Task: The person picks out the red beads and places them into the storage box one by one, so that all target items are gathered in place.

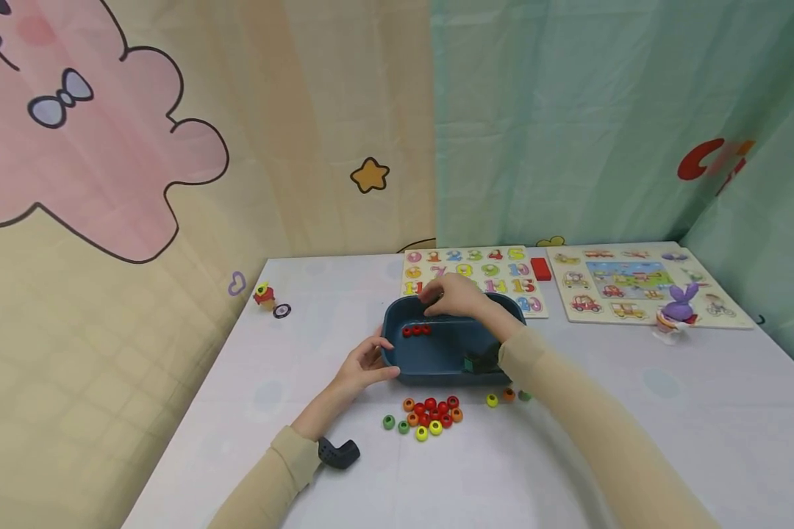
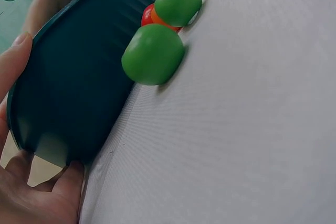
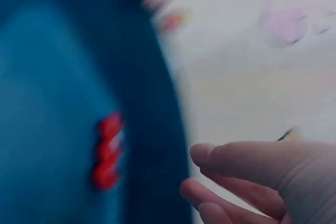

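Observation:
A dark blue rectangular tub (image 1: pixel 446 345) stands on the table. Three red beads (image 1: pixel 416 330) lie in a row inside it, near its left end. My left hand (image 1: pixel 364 365) grips that left end, and in the left wrist view its thumb (image 2: pixel 16 59) and fingers are spread round the wall. Over the tub's far rim hovers my right hand (image 1: pixel 455 295); its relaxed fingers hold nothing that I can see. In front of the tub lies a cluster of red, orange, yellow and green beads (image 1: pixel 435 427). The right wrist view is blurred.
Behind the tub lie a number puzzle board (image 1: pixel 536 305), a red block (image 1: pixel 540 269) and a vehicle puzzle board (image 1: pixel 576 312). A purple bunny toy (image 1: pixel 680 305) stands at the right, a small toy (image 1: pixel 265 295) at the far left. A black curved object (image 1: pixel 339 454) lies beside my left forearm.

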`<state>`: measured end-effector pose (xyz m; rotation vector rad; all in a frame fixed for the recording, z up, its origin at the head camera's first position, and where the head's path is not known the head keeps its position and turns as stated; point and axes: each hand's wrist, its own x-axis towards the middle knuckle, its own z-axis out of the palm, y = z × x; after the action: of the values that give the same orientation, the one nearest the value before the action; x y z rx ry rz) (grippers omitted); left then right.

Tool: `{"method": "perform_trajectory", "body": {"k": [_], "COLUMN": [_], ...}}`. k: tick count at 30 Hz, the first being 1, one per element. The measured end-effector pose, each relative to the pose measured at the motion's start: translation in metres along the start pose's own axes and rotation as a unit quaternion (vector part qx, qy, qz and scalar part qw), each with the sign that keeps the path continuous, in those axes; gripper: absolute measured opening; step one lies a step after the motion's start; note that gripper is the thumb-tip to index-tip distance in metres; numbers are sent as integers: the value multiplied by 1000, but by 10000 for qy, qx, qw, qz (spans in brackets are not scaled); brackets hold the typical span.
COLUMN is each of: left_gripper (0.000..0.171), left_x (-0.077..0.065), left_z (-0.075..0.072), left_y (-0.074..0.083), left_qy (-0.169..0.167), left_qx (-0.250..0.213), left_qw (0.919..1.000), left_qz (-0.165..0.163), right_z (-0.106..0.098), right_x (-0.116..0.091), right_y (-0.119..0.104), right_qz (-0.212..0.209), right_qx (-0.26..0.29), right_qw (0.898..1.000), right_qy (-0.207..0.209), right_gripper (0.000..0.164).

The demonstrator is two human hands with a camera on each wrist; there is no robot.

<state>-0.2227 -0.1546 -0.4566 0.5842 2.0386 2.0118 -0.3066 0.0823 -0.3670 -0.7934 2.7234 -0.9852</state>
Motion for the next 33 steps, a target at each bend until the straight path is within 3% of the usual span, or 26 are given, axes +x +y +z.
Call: {"method": "perform_trajectory", "body": {"k": [7,12,21,28,33], "left_gripper": [41,43,39,44,44], "left_x": [2,2,1,0,1], "left_z": [-1,-1,-2,-1,-1], "left_y": [-4,-4,-6,-3,-3], "left_qy": [81,72,-42,98,70], "left_qx": [-15,-11,204,52,49], "left_qw": [10000,9999,9989,9999,10000], "left_qz": [2,81,421,31,20], "right_z": [-31,-29,15,51,69], "right_x": [-50,-89,-139,-149,-149], "right_y": [-34,-31,-9,7,19], "right_qz": [-652,-1107,-1398,-1231,-1087], "right_qx": [1060,1278,1445,1347,854], "right_qw": [9919,9855,9795,9829,9902], "right_qy": [247,151,-115,-228,-179], "right_gripper": [31,31,25,24,26]}}
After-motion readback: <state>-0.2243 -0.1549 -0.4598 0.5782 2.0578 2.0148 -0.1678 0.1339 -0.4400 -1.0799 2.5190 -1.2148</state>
